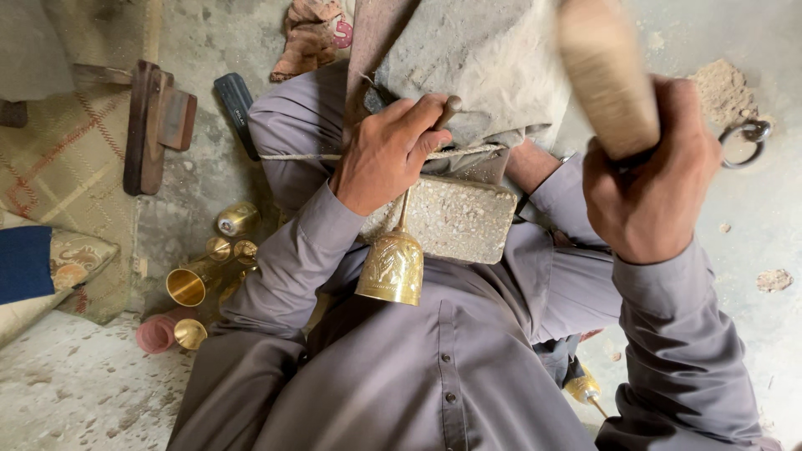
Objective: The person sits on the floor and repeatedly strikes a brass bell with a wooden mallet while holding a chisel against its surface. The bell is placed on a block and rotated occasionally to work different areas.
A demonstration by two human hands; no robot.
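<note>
1. Two hands are busy over the lap, and the engraved brass goblet (391, 266) sits between them, lying on the stone block (451, 219) that rests across the person's legs.
2. Left hand (388, 152) is the nearer one: it sits directly above the goblet, touching the far end of the thin stem that runs up from the bowl.
3. Long axis of the goblet runs away from the body, open mouth toward the chest, stem pointing up under the left palm.
4. Left grip is closed tight, fingers curled round a slim metal tool (448, 110) and the stem end together, as far as I can tell; thumb pressed over the top.
5. Right hand (647, 179) is raised off to the right, well apart from the goblet, fist fully wrapped on the handle of a pale wooden mallet (606, 75).
6. Mallet head is blurred and stands up, above the level of the left hand.
7. Off to the left on the floor: a cluster of small brass cups (209, 267), a pink cup (156, 332), dark wooden blocks (154, 125).
</note>
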